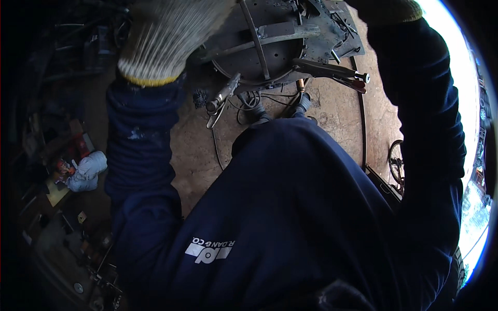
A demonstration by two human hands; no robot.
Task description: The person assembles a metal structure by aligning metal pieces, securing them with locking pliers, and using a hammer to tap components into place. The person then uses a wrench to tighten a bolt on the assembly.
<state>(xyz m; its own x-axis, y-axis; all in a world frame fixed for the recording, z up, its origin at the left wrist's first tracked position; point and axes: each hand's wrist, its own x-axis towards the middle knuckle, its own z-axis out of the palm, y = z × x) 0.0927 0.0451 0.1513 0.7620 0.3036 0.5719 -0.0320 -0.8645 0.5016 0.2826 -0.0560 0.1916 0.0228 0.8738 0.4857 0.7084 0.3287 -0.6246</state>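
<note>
My left hand (168, 39), in a pale knitted work glove with a yellow cuff edge, reaches up over the left side of a dark round metal plate (285, 56). Its fingers run out of the picture or are hidden. At the upper right, only the shaded wrist end of my gloved right hand (391, 11) shows, its fingers beyond the top edge. Across the plate lie a curved flat metal bar (293, 34) and a narrower straight bar (253, 28) crossing it. Locking pliers (332, 71) stick out at the plate's right edge. A metal clamp-like tool (224, 95) hangs at its front left.
Cables (277, 97) lie around my feet under the plate. Loose metal pieces (342, 23) rest on a plate at the far right. A whitish bundle (88, 171) sits among clutter at left. A spoked wheel (397, 159) stands at right, near a bright opening.
</note>
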